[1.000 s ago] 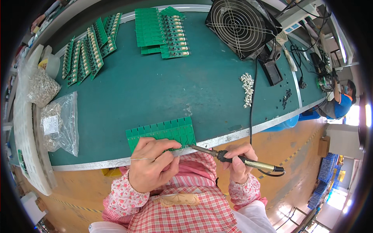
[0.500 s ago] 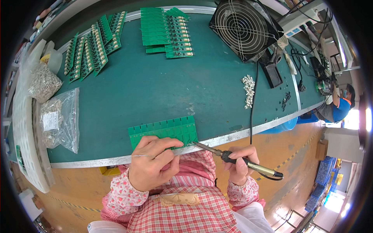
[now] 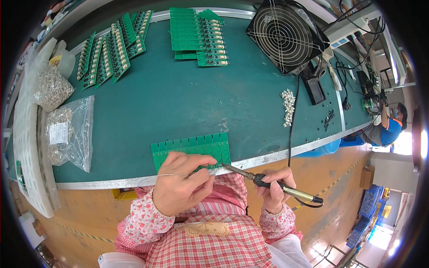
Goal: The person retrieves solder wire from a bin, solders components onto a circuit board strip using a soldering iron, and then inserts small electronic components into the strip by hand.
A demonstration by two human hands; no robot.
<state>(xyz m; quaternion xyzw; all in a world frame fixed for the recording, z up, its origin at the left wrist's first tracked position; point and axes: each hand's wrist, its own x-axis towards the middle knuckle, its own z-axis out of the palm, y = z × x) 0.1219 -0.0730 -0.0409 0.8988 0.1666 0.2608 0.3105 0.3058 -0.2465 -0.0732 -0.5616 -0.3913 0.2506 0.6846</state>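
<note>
A green circuit board [image 3: 190,145] lies at the near edge of the workbench, its near side beside the metal trim. My left hand [image 3: 183,183] is over the board's near edge, fingers bent together, with a thin solder wire [image 3: 172,174] running through it. The wire's end at the fingertips is too fine to make out. A soldering iron [image 3: 263,180] is gripped in my right hand [image 3: 276,187], its handle pointing down to the right. The iron's tip meets the board's near right corner, close to my left fingertips.
Populated boards [image 3: 111,51] lie in rows at the far left, and a stack of boards [image 3: 199,38] at the back. A black fan [image 3: 283,35] stands far right, near loose white parts [image 3: 288,107]. Bags of parts [image 3: 69,134] sit left. The iron's cable [image 3: 292,129] crosses the bench.
The view has shifted slightly, moving the bench items in the picture. My left fingertips have slid a little right along the board's edge; the iron stays at the same corner.
</note>
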